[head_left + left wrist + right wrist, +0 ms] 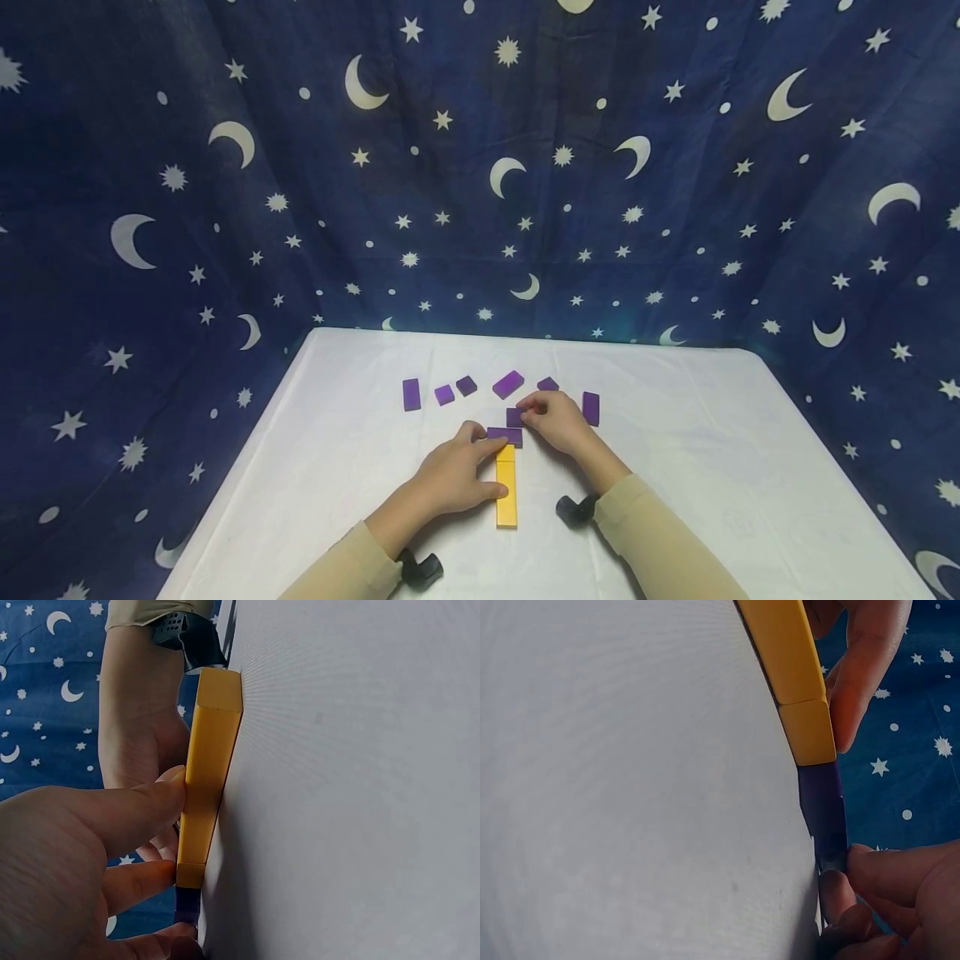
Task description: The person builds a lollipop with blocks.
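Observation:
A long yellow block (507,510) lies on the white table with a short yellow block (507,453) at its far end. Crosswise beyond them sits a purple rectangular block (501,432). My left hand (450,475) rests beside this row: its thumb touches the long block's side, and its extended fingers reach the short yellow and purple blocks. Thumb and fingers of my right hand (561,423) pinch another purple block (513,417) by its right side, just past the crosswise one. In the right wrist view, the purple pieces (823,802) line up close behind the yellow ones.
Several loose purple blocks lie in an arc farther back, among them an upright-lying rectangle (412,395) at left, a small bright piece (445,394), a slanted rectangle (508,384), and one block (591,408) right of my right hand. A starry dark-blue cloth (465,167) hangs around the table.

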Available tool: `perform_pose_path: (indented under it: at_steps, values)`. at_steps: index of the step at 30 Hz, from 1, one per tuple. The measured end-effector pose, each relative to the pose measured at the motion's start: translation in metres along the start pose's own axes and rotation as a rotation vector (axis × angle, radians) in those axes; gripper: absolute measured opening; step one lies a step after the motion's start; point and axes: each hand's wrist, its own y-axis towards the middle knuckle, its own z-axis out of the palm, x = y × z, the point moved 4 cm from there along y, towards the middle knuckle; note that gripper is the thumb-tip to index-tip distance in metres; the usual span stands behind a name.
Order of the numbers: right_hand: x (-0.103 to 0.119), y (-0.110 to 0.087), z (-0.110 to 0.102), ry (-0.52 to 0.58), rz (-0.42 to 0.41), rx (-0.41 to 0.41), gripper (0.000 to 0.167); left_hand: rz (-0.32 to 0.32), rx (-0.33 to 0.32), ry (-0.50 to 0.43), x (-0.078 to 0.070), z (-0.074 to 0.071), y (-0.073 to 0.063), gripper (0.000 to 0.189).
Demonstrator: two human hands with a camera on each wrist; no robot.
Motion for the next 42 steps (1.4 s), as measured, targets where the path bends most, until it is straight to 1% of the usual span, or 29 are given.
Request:
perform_pose_path:
  at_steps: [5,17,27,36,42]
  values:
    - [0.0,0.0001,0.0007,0.003,-0.004,0.002,0.015,-0.002,0.001,0.0,-0.0003,0.0,-0.0001,0.076]
    - [-0.002,-0.0018,0.0009,0.02,-0.062,0.013,0.014,-0.016,0.006,-0.003,-0.0011,0.0,-0.0001,0.076]
    - [-0.0013,-0.0024,0.001,0.021,-0.059,0.016,0.013,-0.021,0.01,-0.01,-0.0016,0.0001,0.0001,0.075]
    - [-0.0012,-0.0028,0.0003,0.022,-0.064,0.016,0.013,-0.011,0.0,-0.011,-0.0024,-0.0005,-0.0007,0.075]
    - [-0.0013,-0.0029,0.0004,0.021,-0.07,0.019,0.013,-0.021,0.005,-0.013,-0.0021,0.0,-0.0007,0.075]
